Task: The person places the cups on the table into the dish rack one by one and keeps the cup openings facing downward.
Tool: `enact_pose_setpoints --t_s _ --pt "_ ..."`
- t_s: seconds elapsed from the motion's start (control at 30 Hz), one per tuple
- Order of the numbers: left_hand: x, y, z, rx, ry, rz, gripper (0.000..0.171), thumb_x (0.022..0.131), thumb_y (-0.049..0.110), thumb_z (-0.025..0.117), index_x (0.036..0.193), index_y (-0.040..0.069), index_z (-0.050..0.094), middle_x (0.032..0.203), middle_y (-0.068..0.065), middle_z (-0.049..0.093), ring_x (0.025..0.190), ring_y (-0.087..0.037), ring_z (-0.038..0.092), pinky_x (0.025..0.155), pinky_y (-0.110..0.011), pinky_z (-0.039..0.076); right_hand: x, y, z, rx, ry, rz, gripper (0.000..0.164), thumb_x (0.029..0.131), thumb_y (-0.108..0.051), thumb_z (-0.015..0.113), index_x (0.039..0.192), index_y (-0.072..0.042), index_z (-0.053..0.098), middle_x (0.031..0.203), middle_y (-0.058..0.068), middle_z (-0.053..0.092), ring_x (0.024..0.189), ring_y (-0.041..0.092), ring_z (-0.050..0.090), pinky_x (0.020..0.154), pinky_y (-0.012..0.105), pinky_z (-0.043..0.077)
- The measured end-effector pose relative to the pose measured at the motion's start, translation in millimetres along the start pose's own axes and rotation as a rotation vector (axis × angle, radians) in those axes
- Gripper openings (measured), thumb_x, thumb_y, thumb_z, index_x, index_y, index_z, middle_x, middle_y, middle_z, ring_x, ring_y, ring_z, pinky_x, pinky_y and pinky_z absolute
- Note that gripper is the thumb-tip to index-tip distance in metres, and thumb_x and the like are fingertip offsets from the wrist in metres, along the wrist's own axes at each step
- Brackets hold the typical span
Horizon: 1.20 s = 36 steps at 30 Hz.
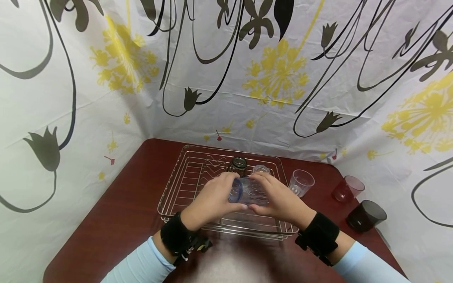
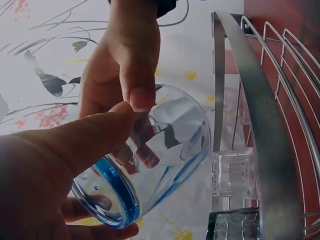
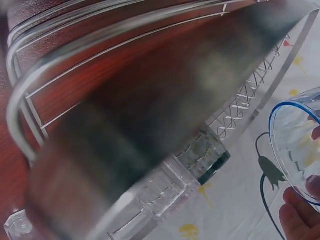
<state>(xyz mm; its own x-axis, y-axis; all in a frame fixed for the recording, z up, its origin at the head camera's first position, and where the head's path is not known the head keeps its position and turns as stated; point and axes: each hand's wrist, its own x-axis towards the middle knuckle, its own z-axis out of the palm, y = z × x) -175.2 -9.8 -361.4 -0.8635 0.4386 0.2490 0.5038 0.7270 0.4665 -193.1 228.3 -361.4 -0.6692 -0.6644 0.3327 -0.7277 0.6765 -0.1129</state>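
A clear drinking glass with a blue-tinted base (image 1: pixel 252 191) lies on its side in the air over the front of a wire dish rack (image 2: pixel 248 82). My left hand (image 1: pixel 214 192) grips it around the blue base end, thumb along the near side. Toward the open rim, my right hand (image 1: pixel 281 196) holds the same glass with curled fingers. Both thumbs almost meet in the head view. Behind the hands, a dark green glass (image 1: pixel 238 163) and a small clear glass (image 1: pixel 261 169) sit in the rack, partly hidden by the hands.
Right of the rack stands a clear tumbler (image 1: pixel 303 182) on the dark red table (image 1: pixel 113 224). Farther right are a reddish glass (image 1: pixel 348 188) and a black glass (image 1: pixel 367 216). A flower-patterned curtain (image 1: pixel 219 74) surrounds the table's back and sides.
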Motion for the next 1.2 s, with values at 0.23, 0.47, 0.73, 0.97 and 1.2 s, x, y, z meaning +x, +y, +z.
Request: enact_pose_setpoints --t_s 0.23,0.47,0.73,0.97,1.2 --pt "0.8 4.2 -1.6 -0.032 0.008 0.009 0.087 0.079 0.054 0.081 0.144 0.009 0.046 0.135 -0.009 0.056 0.115 -0.022 0.059 0.096 -0.040 0.052 -1 -4 2 -0.006 -0.018 0.049 0.081 0.083 -0.046 0.078 0.147 -0.010 0.044 0.143 0.012 0.054 0.133 0.027 0.052 0.104 0.046 0.048" --pt "3.0 8.3 -4.0 -0.055 0.012 0.020 0.087 0.082 0.051 0.079 0.150 0.011 0.043 0.142 -0.009 0.052 0.124 -0.025 0.056 0.099 -0.039 0.051 5 -7 2 -0.078 -0.004 0.081 0.079 0.084 -0.052 0.075 0.143 -0.007 0.050 0.136 0.011 0.061 0.126 0.026 0.059 0.100 0.044 0.051" --pt "6.2 13.0 -5.6 -0.052 -0.006 0.022 0.083 0.084 0.046 0.079 0.150 0.013 0.042 0.140 -0.007 0.053 0.120 -0.022 0.058 0.095 -0.038 0.053 6 -11 2 -0.090 -0.014 0.109 0.076 0.079 -0.046 0.078 0.140 -0.009 0.052 0.136 0.011 0.062 0.125 0.028 0.059 0.096 0.046 0.054" --pt "9.1 17.5 -5.5 -0.023 -0.021 0.007 0.081 0.084 0.045 0.080 0.150 0.014 0.043 0.138 -0.007 0.053 0.117 -0.024 0.058 0.093 -0.038 0.053 6 -11 5 -0.075 -0.006 0.124 0.075 0.077 -0.043 0.079 0.139 -0.010 0.053 0.136 0.012 0.061 0.127 0.029 0.057 0.098 0.047 0.052" --pt "11.7 19.2 -3.1 0.022 -0.024 0.012 0.080 0.084 0.046 0.079 0.149 0.015 0.045 0.138 -0.007 0.054 0.117 -0.026 0.058 0.092 -0.037 0.054 6 -10 8 -0.081 -0.009 0.140 0.076 0.077 -0.048 0.079 0.137 -0.010 0.053 0.134 0.012 0.062 0.125 0.029 0.059 0.097 0.045 0.053"
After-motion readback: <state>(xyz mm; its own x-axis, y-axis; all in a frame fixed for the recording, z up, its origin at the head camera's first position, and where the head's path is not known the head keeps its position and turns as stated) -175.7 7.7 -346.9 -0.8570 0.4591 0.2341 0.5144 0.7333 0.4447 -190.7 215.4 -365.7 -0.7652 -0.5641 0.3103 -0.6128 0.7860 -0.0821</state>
